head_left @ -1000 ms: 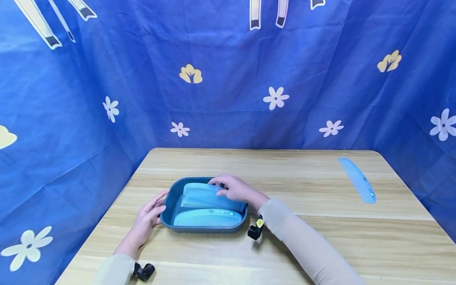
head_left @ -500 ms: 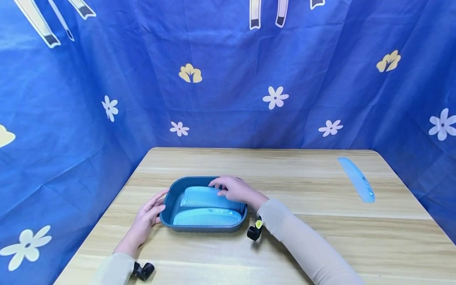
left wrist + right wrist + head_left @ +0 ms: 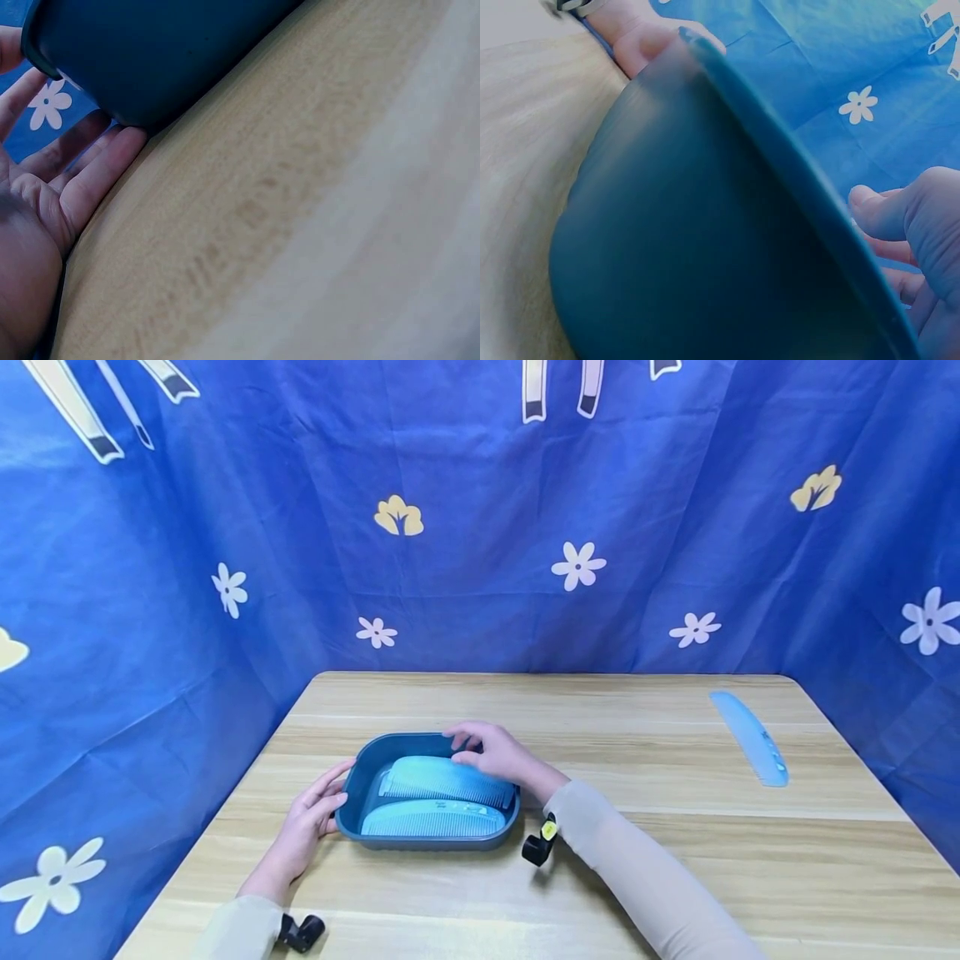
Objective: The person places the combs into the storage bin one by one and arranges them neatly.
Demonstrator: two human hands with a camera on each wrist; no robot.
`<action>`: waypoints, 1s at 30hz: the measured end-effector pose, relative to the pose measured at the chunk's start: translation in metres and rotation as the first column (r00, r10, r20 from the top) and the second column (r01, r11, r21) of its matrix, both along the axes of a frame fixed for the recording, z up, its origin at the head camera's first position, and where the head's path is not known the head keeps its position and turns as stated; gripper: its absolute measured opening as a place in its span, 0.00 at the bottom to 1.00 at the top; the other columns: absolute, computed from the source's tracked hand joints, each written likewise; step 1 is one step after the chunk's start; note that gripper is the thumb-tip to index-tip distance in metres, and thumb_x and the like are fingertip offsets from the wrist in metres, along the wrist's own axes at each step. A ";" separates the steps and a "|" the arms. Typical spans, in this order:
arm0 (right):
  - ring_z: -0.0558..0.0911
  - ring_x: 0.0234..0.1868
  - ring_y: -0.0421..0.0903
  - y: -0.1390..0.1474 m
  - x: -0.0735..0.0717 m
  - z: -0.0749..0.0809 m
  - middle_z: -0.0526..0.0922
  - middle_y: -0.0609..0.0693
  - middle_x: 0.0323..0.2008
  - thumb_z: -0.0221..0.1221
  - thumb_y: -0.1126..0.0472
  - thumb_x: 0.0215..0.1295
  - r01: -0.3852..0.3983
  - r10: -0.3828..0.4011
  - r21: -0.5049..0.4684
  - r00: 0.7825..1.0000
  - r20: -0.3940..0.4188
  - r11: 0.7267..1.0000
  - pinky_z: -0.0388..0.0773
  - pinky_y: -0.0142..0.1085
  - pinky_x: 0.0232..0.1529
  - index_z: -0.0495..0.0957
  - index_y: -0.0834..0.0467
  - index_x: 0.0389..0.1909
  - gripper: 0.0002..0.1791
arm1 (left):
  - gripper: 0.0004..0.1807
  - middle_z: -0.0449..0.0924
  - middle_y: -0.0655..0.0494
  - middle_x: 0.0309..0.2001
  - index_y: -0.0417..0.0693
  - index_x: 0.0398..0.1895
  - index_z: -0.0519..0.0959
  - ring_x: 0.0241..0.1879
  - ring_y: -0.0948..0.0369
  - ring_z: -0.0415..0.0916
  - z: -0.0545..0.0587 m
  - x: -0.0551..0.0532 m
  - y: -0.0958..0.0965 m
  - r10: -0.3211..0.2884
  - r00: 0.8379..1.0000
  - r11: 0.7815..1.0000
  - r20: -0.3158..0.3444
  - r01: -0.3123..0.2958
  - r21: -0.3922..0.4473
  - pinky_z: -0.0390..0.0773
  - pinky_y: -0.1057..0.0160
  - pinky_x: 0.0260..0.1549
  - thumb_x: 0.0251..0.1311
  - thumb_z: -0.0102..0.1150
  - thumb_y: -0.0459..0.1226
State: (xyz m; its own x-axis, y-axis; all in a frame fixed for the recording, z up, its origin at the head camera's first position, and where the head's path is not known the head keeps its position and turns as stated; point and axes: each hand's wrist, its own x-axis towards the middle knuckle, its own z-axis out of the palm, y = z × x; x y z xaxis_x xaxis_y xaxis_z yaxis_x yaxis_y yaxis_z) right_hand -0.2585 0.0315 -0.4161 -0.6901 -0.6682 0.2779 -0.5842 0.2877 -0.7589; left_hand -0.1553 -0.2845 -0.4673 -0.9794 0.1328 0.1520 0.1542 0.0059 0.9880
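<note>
A dark blue plastic basin (image 3: 427, 843) stands on the table with light blue combs in it. The near comb (image 3: 435, 819) lies along the front wall, teeth toward the front. Behind it lies another comb (image 3: 442, 777), whose left end seems to overlap a further one. My left hand (image 3: 303, 818) touches the basin's left side, its fingers fairly straight against the wall (image 3: 150, 60). My right hand (image 3: 495, 752) is over the basin's back right, thumb and fingers apart above the rear comb's right part. In the right wrist view the basin wall (image 3: 667, 210) hides the combs.
One more light blue comb (image 3: 750, 739) lies on the wooden table (image 3: 637, 860) at the far right. A blue curtain (image 3: 480, 568) with white flowers surrounds the table's back and sides. Black wrist cameras (image 3: 536, 849) sit on both wrists.
The rear comb has come down lower in the basin. My right hand has lifted slightly and let go of it. The left hand stays at the basin's left side.
</note>
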 end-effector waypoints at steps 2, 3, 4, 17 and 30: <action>0.77 0.41 0.44 0.001 0.001 0.002 0.80 0.52 0.42 0.60 0.62 0.62 0.007 -0.008 -0.029 1.000 -0.003 1.000 0.74 0.35 0.43 0.73 0.59 0.56 0.21 | 0.26 0.70 0.47 0.54 0.43 0.69 0.57 0.45 0.57 0.78 0.000 0.000 0.000 0.000 1.000 1.000 -0.002 0.000 0.000 0.81 0.59 0.33 0.68 0.43 0.33; 0.77 0.41 0.44 0.002 0.001 0.003 0.81 0.51 0.41 0.60 0.62 0.61 0.014 -0.014 -0.040 1.000 -0.005 0.999 0.74 0.35 0.43 0.74 0.59 0.56 0.21 | 0.26 0.70 0.47 0.54 0.43 0.69 0.57 0.44 0.57 0.78 0.000 -0.001 0.000 0.000 1.000 1.000 -0.003 0.000 -0.001 0.81 0.59 0.33 0.68 0.43 0.33; 0.77 0.41 0.44 0.003 0.001 0.004 0.81 0.51 0.41 0.60 0.62 0.61 0.018 -0.018 -0.052 1.000 -0.004 0.998 0.74 0.35 0.43 0.74 0.59 0.56 0.21 | 0.26 0.70 0.47 0.54 0.44 0.69 0.58 0.44 0.57 0.78 0.001 -0.001 0.000 0.001 1.000 1.000 -0.004 -0.001 -0.002 0.81 0.59 0.33 0.68 0.43 0.33; 0.78 0.36 0.40 0.014 0.000 0.004 0.81 0.45 0.35 0.61 0.63 0.60 0.100 -0.091 -0.182 0.994 0.056 0.978 0.77 0.35 0.36 0.75 0.57 0.54 0.19 | 0.26 0.69 0.48 0.55 0.43 0.69 0.57 0.46 0.58 0.77 0.003 0.001 0.001 0.009 1.000 1.000 0.001 -0.009 -0.024 0.80 0.60 0.34 0.68 0.43 0.33; 0.78 0.35 0.44 0.027 0.004 0.005 0.81 0.49 0.35 0.60 0.64 0.61 0.203 -0.178 -0.265 0.977 0.115 0.943 0.76 0.37 0.36 0.74 0.59 0.55 0.20 | 0.27 0.69 0.49 0.54 0.42 0.70 0.56 0.45 0.58 0.78 0.003 0.001 0.001 0.006 1.000 1.000 0.003 -0.006 -0.022 0.80 0.60 0.35 0.68 0.43 0.34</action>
State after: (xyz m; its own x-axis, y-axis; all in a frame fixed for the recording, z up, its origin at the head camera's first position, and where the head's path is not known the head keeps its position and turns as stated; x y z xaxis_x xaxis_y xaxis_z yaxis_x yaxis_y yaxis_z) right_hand -0.2545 0.0583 -0.4108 -0.8270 -0.4288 0.3636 -0.4660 0.1612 -0.8700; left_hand -0.1543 -0.2838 -0.4646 -0.9806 0.1302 0.1465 0.1514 0.0285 0.9881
